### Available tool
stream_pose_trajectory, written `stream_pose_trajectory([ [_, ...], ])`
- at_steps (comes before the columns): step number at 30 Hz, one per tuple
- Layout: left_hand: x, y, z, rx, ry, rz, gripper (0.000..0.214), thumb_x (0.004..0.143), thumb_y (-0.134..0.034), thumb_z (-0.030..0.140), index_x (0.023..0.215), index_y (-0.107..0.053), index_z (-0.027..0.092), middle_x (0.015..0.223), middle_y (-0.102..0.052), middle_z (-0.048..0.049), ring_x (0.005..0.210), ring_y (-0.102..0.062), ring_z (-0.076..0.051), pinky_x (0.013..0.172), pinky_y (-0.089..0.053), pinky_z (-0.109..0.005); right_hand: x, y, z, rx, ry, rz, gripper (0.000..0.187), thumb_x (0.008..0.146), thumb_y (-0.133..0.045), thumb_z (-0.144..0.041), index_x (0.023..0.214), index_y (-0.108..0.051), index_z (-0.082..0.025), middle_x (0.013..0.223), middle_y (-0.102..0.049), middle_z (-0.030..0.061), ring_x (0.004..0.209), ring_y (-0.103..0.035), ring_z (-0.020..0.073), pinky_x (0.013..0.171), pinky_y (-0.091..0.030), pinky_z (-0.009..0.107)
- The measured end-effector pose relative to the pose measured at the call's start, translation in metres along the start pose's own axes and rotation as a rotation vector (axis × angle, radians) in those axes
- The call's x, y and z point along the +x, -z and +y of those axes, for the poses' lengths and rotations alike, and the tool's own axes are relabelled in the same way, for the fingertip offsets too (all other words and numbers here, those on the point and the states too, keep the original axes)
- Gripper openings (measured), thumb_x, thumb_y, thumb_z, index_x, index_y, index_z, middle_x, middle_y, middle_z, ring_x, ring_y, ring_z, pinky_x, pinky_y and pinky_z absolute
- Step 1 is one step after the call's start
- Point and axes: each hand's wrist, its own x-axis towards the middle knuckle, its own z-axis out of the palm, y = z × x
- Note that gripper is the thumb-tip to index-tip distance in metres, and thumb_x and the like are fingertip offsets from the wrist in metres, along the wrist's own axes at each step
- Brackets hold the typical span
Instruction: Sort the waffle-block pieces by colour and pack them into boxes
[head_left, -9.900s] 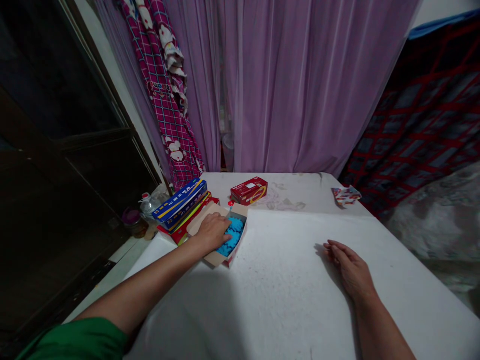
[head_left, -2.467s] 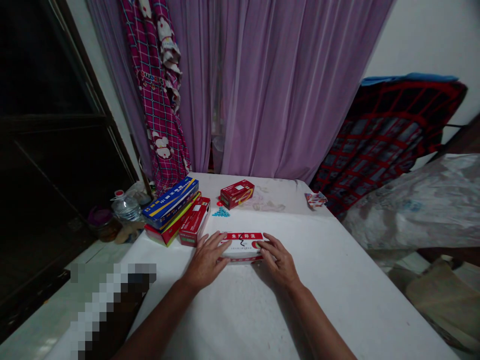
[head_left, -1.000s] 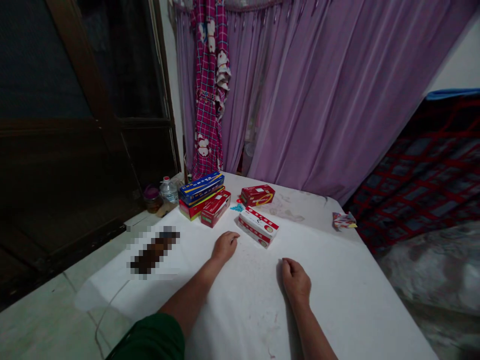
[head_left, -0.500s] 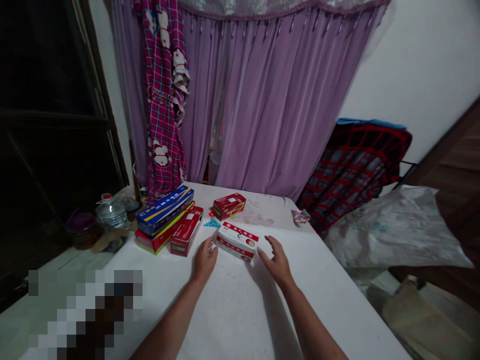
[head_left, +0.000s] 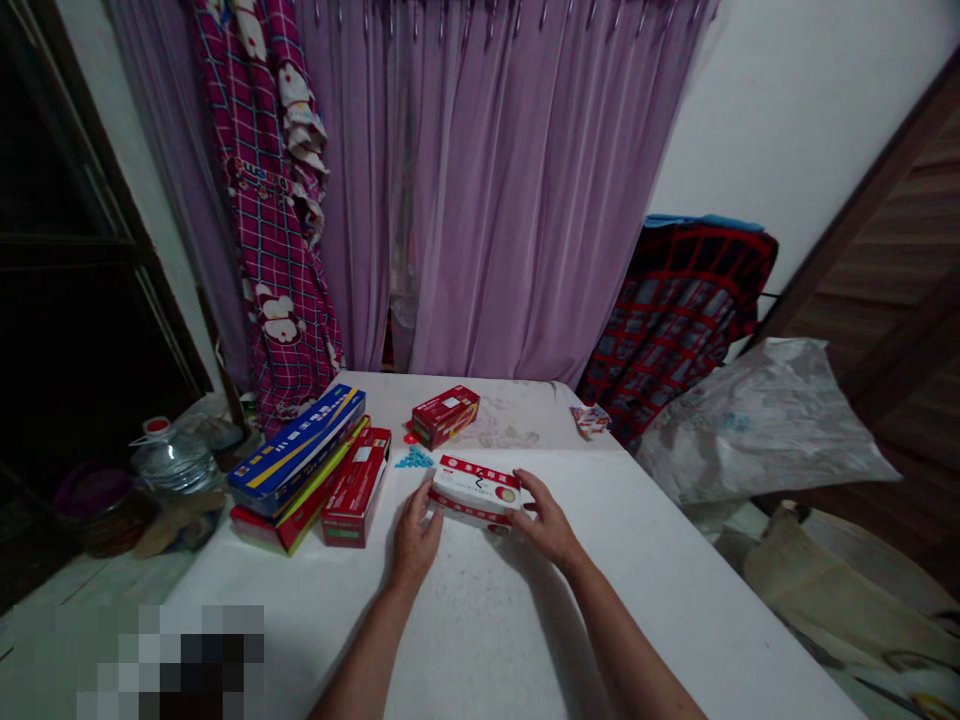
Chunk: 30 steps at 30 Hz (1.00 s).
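Note:
A small white-and-red cardboard box (head_left: pixel 477 490) lies on the white-covered table in front of me, dark squiggle on its top. My left hand (head_left: pixel 415 538) is at the box's left end, fingers and thumb against it. Around the right end, my right hand (head_left: pixel 549 524) has its fingers at the far corner and its thumb at the near side. Just behind the box lie small blue pieces (head_left: pixel 415 458) and a red piece (head_left: pixel 409 439). A red box (head_left: pixel 445 415) sits beyond them.
To the left, a long blue box (head_left: pixel 298 452) rests on a red-and-green box (head_left: pixel 262 530), beside another red box (head_left: pixel 358 490). A crumpled wrapper (head_left: pixel 590 420) lies near the table's far right edge. A water jug (head_left: pixel 176 458) stands off the left side, a plastic bag (head_left: pixel 765 425) off the right.
My hands have closed in from both sides onto the ends of the white-and-red box; the right was apart from it before. The view has shifted, moving the surroundings left.

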Motion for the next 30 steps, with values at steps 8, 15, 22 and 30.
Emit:
stream_pose_trajectory([
  [8,-0.018,0.002,0.015,0.073,0.018,0.015,0.043,0.085,-0.057,0.034,0.126,-0.057,0.022,0.116,-0.064,-0.0095,0.1,-0.064,-0.02,0.081,-0.057,-0.033,-0.003,0.012,-0.003,0.03,0.069,-0.038,0.059,0.071,-0.066,-0.03,0.129,-0.055,-0.026,0.131,-0.056,0.0107,0.114,-0.059,0.0256,0.086,-0.055,0.042],
  [15,-0.024,0.003,0.025,0.151,-0.024,0.032,0.048,0.082,-0.06,0.031,0.129,-0.055,0.022,0.113,-0.062,-0.0087,0.095,-0.063,-0.019,0.087,-0.056,-0.036,-0.002,0.018,-0.014,-0.113,0.089,-0.156,0.068,0.067,-0.07,-0.025,0.133,-0.054,-0.025,0.134,-0.05,0.012,0.118,-0.054,0.0268,0.086,-0.055,0.041],
  [22,-0.02,0.003,0.029,0.189,-0.033,0.012,0.056,0.079,-0.064,0.033,0.133,-0.053,0.023,0.108,-0.06,-0.0078,0.088,-0.063,-0.018,0.077,-0.057,-0.033,-0.001,0.018,-0.016,-0.191,0.143,-0.112,0.064,0.066,-0.072,-0.022,0.129,-0.059,-0.026,0.122,-0.056,0.0083,0.115,-0.055,0.0251,0.101,-0.045,0.044],
  [30,-0.016,0.003,0.026,0.218,-0.039,0.003,0.051,0.082,-0.062,0.032,0.132,-0.056,0.025,0.104,-0.06,-0.0063,0.087,-0.062,-0.019,0.078,-0.055,-0.032,0.0,0.029,-0.023,-0.139,0.098,-0.197,0.053,0.075,-0.069,-0.045,0.123,-0.065,-0.023,0.124,-0.058,0.0117,0.113,-0.058,0.0255,0.09,-0.053,0.039],
])
